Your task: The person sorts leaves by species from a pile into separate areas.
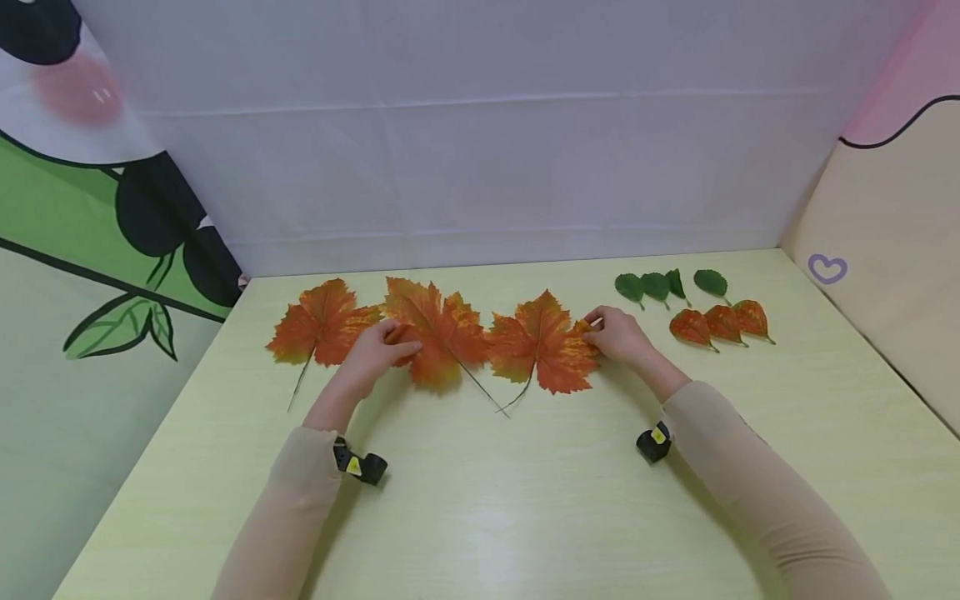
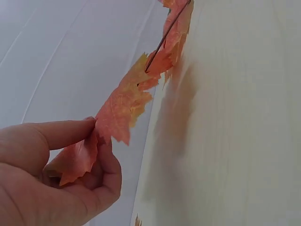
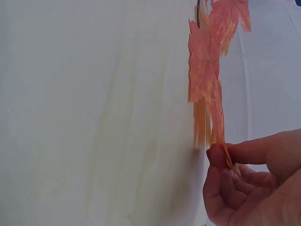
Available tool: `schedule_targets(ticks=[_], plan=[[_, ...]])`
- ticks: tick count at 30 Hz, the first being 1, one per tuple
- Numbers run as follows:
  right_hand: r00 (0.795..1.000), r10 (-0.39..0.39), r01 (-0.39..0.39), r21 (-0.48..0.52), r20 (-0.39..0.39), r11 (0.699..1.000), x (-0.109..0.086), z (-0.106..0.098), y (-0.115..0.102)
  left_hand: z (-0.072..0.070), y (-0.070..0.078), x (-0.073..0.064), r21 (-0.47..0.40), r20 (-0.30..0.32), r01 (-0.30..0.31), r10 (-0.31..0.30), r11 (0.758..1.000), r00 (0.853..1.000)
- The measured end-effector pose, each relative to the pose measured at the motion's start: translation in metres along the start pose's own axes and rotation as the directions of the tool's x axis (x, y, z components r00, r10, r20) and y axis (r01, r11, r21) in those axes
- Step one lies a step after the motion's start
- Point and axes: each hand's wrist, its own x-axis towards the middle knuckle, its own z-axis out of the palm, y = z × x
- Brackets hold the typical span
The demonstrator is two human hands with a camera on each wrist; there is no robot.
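Three orange maple leaves with thin stems lie in a row across the table. My left hand (image 1: 380, 350) pinches the edge of the middle maple leaf (image 1: 438, 333) between thumb and fingers; in the left wrist view the leaf (image 2: 117, 108) stands raised over the table. On the other side, my right hand (image 1: 617, 333) pinches the right edge of the right maple leaf (image 1: 542, 342), whose lobe (image 3: 204, 70) hangs from the fingertips in the right wrist view. These two leaves meet at their edges, and their stems cross. The left maple leaf (image 1: 324, 325) lies beside my left hand.
Several small green leaves (image 1: 655, 287) lie at the back right of the table (image 1: 480, 508). In front of them are three small orange-red leaves (image 1: 723, 323). A pale cloth wall (image 1: 510, 167) rises behind the table, with printed panels at both sides.
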Motion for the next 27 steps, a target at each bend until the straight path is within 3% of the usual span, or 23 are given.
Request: schedule_targets(ticks=[7, 11, 18, 27], plan=[[1.000, 0.007, -0.007, -0.014, -0.007, 1.000, 0.001, -0.001, 0.002, -0.005, 0.007, 0.003, -0.066, -0.075, 0.036, -0.041, 0.997, 0.996], [1.000, 0.000, 0.000, -0.018, -0.006, 1.000, 0.000, -0.002, 0.002, -0.009, 0.009, 0.006, -0.084, -0.071, 0.030, -0.036, 0.996, 0.997], [1.000, 0.000, 0.000, -0.013, -0.012, 1.000, 0.000, -0.003, 0.000, -0.019, 0.007, 0.024, -0.089, -0.057, 0.018, -0.023, 0.996, 0.998], [1.000, 0.004, -0.004, -0.014, -0.008, 1.000, 0.000, -0.003, 0.001, -0.028, 0.004, 0.043, -0.086, -0.085, 0.119, -0.127, 0.989, 0.988]])
